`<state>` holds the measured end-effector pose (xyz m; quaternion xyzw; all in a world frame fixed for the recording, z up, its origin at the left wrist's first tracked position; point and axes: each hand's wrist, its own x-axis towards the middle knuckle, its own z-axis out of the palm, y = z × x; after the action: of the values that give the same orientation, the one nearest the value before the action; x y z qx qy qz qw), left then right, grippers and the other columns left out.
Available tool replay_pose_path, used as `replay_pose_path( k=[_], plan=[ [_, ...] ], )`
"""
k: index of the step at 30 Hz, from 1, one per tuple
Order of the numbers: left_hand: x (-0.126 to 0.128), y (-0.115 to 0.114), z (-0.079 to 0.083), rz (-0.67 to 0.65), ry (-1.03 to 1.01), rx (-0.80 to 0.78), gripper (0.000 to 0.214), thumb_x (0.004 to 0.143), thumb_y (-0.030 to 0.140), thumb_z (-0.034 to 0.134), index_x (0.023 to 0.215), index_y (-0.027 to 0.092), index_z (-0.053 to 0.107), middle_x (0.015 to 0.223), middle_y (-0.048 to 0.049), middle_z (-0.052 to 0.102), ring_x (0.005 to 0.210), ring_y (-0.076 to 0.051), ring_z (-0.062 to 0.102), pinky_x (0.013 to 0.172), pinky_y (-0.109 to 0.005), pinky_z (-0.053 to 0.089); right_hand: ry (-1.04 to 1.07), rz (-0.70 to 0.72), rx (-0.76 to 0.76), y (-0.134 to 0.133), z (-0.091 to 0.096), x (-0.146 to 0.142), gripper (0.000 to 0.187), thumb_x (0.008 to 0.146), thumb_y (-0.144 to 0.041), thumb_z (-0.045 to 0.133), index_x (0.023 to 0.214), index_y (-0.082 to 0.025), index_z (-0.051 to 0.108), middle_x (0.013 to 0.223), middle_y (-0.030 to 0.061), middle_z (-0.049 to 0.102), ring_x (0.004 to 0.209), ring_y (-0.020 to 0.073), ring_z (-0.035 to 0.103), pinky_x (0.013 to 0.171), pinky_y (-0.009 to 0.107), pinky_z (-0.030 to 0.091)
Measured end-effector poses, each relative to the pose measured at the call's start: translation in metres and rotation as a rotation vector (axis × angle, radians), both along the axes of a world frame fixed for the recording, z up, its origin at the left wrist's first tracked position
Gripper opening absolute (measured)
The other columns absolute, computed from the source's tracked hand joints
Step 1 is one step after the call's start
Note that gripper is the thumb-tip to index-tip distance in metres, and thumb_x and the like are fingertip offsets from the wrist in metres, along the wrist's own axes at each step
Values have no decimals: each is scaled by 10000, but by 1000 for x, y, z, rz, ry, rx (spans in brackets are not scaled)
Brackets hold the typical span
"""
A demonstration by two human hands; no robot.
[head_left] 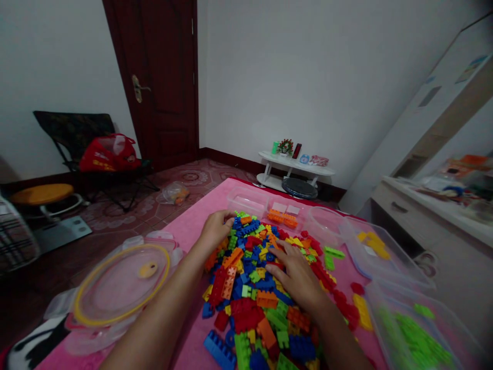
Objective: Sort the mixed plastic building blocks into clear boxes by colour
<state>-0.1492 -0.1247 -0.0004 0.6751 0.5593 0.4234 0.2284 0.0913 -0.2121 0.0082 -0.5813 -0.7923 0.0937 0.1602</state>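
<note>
A big heap of toy bricks [254, 288] in red, blue, green, yellow and orange lies on a pink table cover [185, 226]. My left hand [216, 229] rests on the heap's far left edge, fingers curled over some bricks. My right hand [295, 275] lies flat on the middle of the heap with its fingers spread. Neither hand lifts a brick clear of the pile.
Clear plastic tubs ring the heap: one empty [246, 199], one with orange bricks [284, 217], one with yellow bricks [372, 245], one with green bricks [418, 339]. A round yellow-rimmed lid [119, 282] lies at left. A folding chair, door and low white shelf stand beyond.
</note>
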Motion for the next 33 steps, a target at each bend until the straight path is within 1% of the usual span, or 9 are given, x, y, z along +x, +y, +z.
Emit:
replay_pose_path(
  k=[5,8,11,15,19,22,26,28,33],
  plan=[
    [4,0,-2,-13,143,-15,301,815,226,516,1045,156,696,1071,-91,699,1003,-220,622,873,-312,469,115,-4,33,1,6,9,230,830,-341,551,914,-221,729,1044,82,644,980,230,583,869,350,424],
    [7,-1,-5,-5,189,2,312,823,235,511,1066,154,690,1092,-100,690,1022,-224,616,885,-314,461,240,-47,20,3,5,17,117,721,-271,633,799,-200,683,811,36,646,768,193,589,696,306,431],
    [12,-4,-5,-37,207,8,314,826,235,513,1076,156,685,1096,-101,687,1026,-229,616,901,-320,453,541,-139,-14,6,4,26,150,633,-211,650,781,-190,637,672,-5,600,619,154,542,580,267,403],
    [23,-3,3,-90,315,-14,345,825,231,526,1135,155,658,1160,-121,656,1094,-255,584,953,-341,420,1087,-231,-113,7,11,32,259,613,-245,678,859,-174,639,739,8,642,671,155,589,608,255,447],
    [39,16,12,-97,555,-78,332,812,200,532,1116,206,667,1161,-123,653,1085,-252,586,918,-317,430,1392,-290,-237,1,23,33,332,626,-314,714,927,-189,651,795,17,684,706,177,636,632,276,491],
    [48,34,13,-81,625,-149,242,747,186,600,956,211,720,1022,-117,703,983,-247,628,828,-291,466,1494,-319,-218,-1,26,31,297,604,-336,738,857,-209,648,789,14,693,706,198,650,612,290,513],
    [50,50,8,-24,670,-160,264,722,217,632,970,205,719,1037,-134,698,995,-267,622,817,-317,469,1535,-295,-259,-1,22,29,347,588,-351,774,879,-214,642,837,27,699,753,215,656,633,315,528],
    [49,50,7,-17,671,-146,258,715,208,629,954,199,726,1022,-139,702,979,-276,628,801,-325,471,1529,-282,-273,-1,20,27,402,568,-323,802,918,-199,647,835,28,694,766,195,649,653,293,523],
    [52,28,15,-60,611,-53,240,731,143,553,854,215,746,941,-86,726,915,-238,646,779,-295,460,1559,-321,-85,1,15,20,387,519,-251,835,853,-170,658,766,-7,656,726,123,613,666,214,493]
  ],
)
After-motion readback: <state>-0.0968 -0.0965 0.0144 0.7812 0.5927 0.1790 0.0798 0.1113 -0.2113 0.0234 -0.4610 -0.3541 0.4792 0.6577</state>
